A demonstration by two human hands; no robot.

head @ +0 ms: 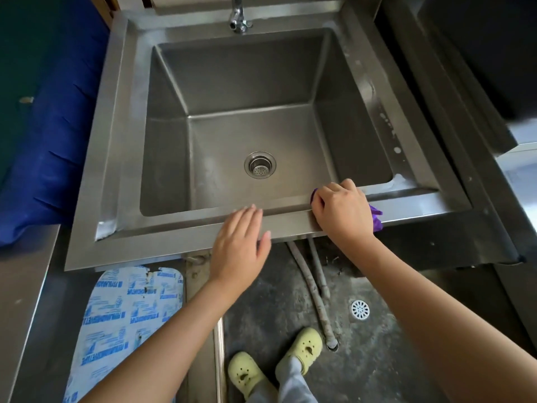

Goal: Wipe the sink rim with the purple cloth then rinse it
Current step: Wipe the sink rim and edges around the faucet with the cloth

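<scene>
Two hands on front sink rim [174, 231]. Right hand [343, 210] curled over purple cloth [376, 220], cloth edge showing at its right. Left hand [238, 242] flat, fingers straight, just beside.

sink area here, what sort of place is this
Probably a commercial kitchen or utility wash area: a deep stainless steel sink, a steel counter beside it, and bare hoses running down to a rough concrete floor with a floor drain.
</scene>
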